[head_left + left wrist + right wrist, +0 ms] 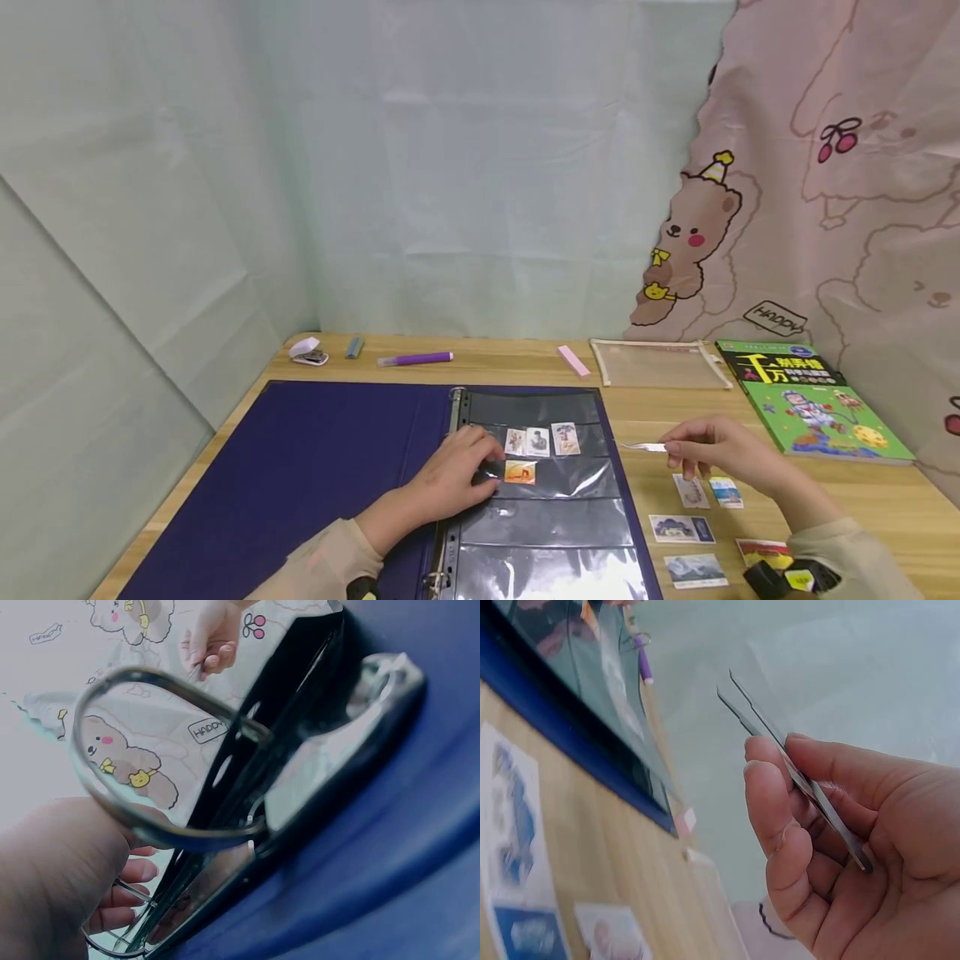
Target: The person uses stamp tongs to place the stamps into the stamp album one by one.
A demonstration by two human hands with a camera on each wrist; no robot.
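My right hand [723,450] holds a pair of metal tweezers [795,772] between thumb and fingers; in the right wrist view the tips stand apart with nothing between them. My left hand [453,471] rests at the ring side of a black pocket page [540,521], fingers loosely bent beside an orange stamp [520,472]. The page lies in an open blue ring binder [315,467]. Above the orange stamp, one pocket row holds a brownish stamp [515,442], a grey portrait stamp [537,442] and a tilted stamp [566,438].
Several loose stamps, including a landscape one [696,571], lie right of the binder. Behind are a stapler [309,351], a purple pen [420,358], a pink strip [573,361], a mesh pouch [660,364] and a green book [817,408].
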